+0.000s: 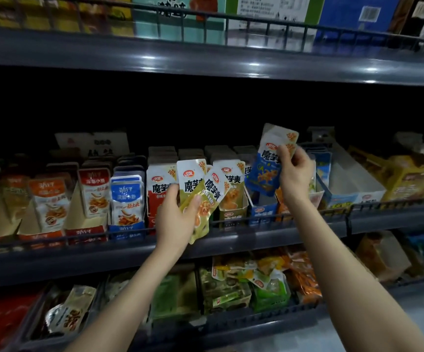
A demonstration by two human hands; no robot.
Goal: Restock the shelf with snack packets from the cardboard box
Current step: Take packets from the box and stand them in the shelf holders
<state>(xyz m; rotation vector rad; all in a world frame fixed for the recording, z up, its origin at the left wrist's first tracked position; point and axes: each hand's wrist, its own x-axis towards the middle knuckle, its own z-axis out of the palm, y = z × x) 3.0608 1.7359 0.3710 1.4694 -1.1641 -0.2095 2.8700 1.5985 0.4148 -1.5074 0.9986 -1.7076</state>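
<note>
Blue packets above blue tray, middle shelf front edge. Right hand grip pinches them; left hand grip clamps fanned yellow packets. Square the blues, slot upright, labels forward.

I read 魔芋爽 in bold dark characters on the yellow-green packets in my left hand, with a red 卫龙 logo above it and 20% in the corner. The blue packet in my right hand also says 魔芋爽, its last character half hidden. On the shelf, the red-and-white packet shows 魔芋. The blue fish packets say 劲仔 and 深海小鱼, and the red-topped packet says 深海小鱼. Print on the top-shelf boxes is too blurred for me.
</note>
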